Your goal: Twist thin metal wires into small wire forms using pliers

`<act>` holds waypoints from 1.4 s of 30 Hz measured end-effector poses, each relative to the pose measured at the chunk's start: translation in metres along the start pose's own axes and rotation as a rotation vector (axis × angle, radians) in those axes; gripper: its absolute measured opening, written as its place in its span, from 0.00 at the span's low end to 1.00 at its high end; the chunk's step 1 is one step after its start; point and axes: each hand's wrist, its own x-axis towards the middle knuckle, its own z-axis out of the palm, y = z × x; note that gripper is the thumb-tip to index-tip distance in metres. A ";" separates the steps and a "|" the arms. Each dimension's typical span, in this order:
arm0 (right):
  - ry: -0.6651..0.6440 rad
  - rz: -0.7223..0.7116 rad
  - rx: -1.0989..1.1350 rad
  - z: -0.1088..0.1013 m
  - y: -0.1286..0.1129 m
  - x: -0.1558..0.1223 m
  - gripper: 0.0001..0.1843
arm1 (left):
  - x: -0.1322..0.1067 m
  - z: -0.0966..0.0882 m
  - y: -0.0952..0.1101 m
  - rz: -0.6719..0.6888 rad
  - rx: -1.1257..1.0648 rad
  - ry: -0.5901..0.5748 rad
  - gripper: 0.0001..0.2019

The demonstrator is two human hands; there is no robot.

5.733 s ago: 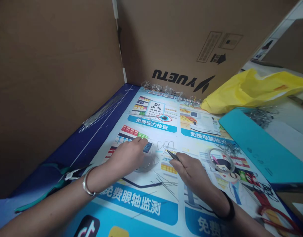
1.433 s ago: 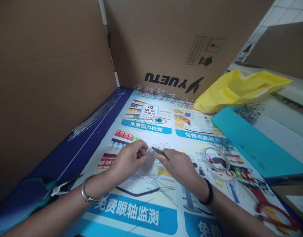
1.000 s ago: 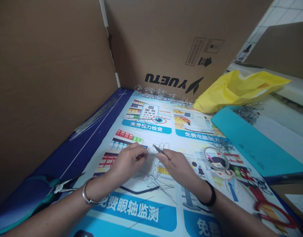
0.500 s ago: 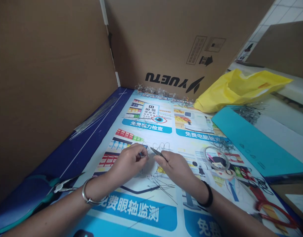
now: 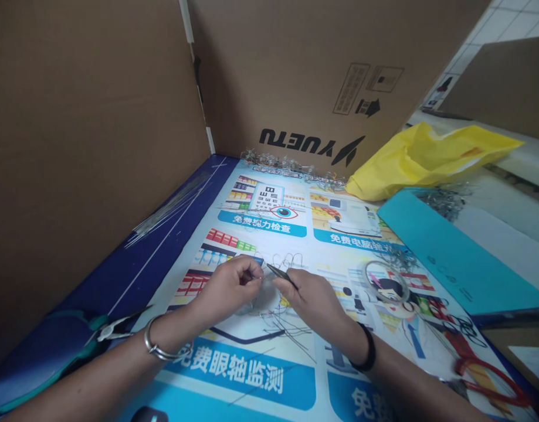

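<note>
My left hand [image 5: 238, 284] is closed in a pinch over the middle of the printed sheet. A bit of thin wire seems to show at its fingertips, but most of it is hidden. Opposite it, my right hand [image 5: 311, 296] grips dark pointed tweezers [image 5: 278, 271], whose tip points left towards the left fingertips, a small gap away. Bent wire loops [image 5: 287, 259] lie just beyond the hands. Several loose thin wires [image 5: 287, 334] are scattered on the sheet below them.
Teal-handled pliers [image 5: 93, 334] lie at left, near straight wires [image 5: 168, 211]. Tangled wire pieces [image 5: 291, 164] line the cardboard wall [image 5: 295, 70]. At right are a yellow bag [image 5: 427, 158], a turquoise box [image 5: 454, 252], a tape roll [image 5: 365, 281] and a red-handled tool [image 5: 493, 398].
Both hands keep almost the same pose. The view has shifted very slightly, and the tweezers stay beside the left fingertips.
</note>
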 end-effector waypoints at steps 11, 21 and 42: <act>0.059 -0.039 -0.093 0.002 0.001 -0.002 0.27 | -0.001 0.001 -0.001 -0.105 -0.062 0.014 0.01; 0.064 0.044 0.020 -0.012 0.008 0.005 0.27 | -0.003 -0.002 0.003 -0.106 0.020 0.017 0.03; 0.084 -0.060 -0.090 -0.011 0.006 0.000 0.27 | -0.002 -0.003 0.004 -0.027 0.107 0.033 0.03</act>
